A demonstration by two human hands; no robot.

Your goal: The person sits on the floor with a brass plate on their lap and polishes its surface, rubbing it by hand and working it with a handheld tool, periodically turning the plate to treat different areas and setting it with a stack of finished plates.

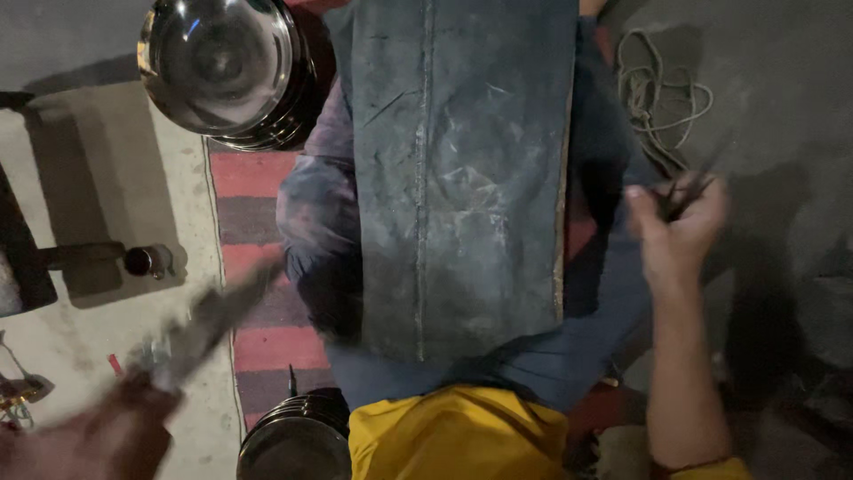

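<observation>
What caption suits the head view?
Seated person, grey slab on lap, left hand gripping a blurred tool, right hand pinching a thin dark object.

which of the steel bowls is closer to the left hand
The dark steel bowl at the bottom edge, just right of the blurred left hand. The shiny steel bowl sits at the top, far from it.

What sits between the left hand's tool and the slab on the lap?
Nothing visible. The blurred tool in the left hand hangs over the striped rug, just left of the slab.
</observation>
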